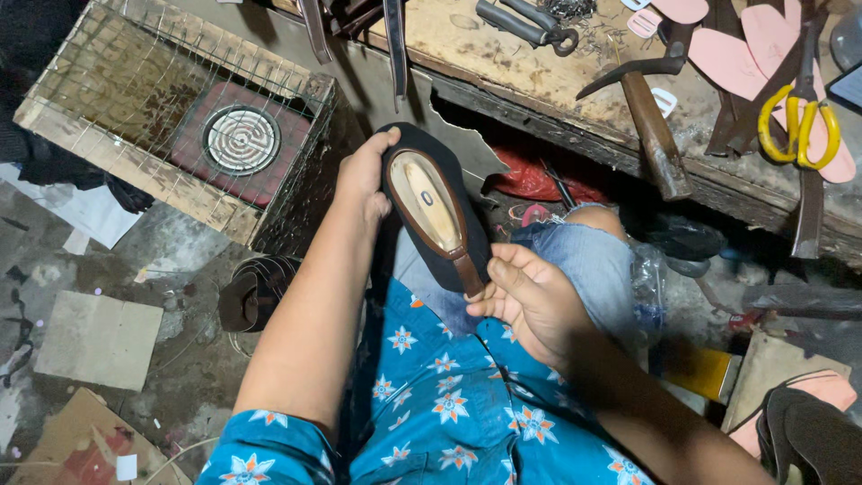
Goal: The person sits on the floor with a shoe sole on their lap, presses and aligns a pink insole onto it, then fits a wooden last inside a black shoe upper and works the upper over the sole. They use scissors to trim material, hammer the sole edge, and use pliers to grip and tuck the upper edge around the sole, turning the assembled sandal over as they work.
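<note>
Left hand (364, 180) grips shoe (437, 208) toe — right hand (530, 301) fingers pinch its heel end.

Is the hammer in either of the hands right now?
No. The hammer lies on the workbench; the left hand and right hand hold the shoe.

The far side of the black shoe (437, 216) is covered by the left hand (363, 182), and its heel tip by the right hand (532, 301). Beyond the shoe, the worktop (503, 67) is cut off by the top edge, as are the dark strips hanging over it.
</note>
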Motion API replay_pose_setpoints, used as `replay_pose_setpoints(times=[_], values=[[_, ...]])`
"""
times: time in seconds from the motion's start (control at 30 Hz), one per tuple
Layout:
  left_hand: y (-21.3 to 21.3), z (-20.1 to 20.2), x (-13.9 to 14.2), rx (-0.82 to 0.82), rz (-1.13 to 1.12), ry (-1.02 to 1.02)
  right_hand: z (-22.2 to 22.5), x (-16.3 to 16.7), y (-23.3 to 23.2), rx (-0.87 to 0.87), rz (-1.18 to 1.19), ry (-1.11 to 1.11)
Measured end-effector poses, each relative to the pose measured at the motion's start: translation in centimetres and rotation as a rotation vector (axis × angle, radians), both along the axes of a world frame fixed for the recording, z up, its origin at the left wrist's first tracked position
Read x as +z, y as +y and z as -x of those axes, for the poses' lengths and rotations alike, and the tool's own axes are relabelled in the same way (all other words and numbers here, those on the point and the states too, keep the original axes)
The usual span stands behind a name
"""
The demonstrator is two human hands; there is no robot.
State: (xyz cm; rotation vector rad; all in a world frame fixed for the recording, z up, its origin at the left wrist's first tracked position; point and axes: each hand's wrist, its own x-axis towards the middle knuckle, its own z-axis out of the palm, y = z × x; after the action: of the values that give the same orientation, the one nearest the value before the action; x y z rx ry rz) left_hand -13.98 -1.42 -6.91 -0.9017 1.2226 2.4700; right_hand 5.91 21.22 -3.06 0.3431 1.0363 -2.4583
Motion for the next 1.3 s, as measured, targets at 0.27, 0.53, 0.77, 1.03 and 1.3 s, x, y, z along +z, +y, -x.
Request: replay_pose_setpoints(times=[0.27,0.53,0.77,1.03,1.3], values=[[-0.6,-1.1,-0.2,0.078,0.005,-0.036,-0.2,-1.0,0.3,-0.029,-0.042,-0.079],[-2.2,-3.2,7.9,0.161,0.297,0.65,2.4,1.0,1.0,-0.085,-0.342,0.359],[1.5,-9.8,13.6,0.052,0.97,1.043,6.2,6.5,-2.6,-0.046,-0.259,0.707],[4.6,-14.4,14.1,0.027,1.336,1.096,6.0,9.0,-1.2,-0.055,-0.306,0.598],[6.2,-17.1,14.9,-0.165,1.363,1.275,6.8,10.0,0.5,-0.145,-0.645,0.638]])
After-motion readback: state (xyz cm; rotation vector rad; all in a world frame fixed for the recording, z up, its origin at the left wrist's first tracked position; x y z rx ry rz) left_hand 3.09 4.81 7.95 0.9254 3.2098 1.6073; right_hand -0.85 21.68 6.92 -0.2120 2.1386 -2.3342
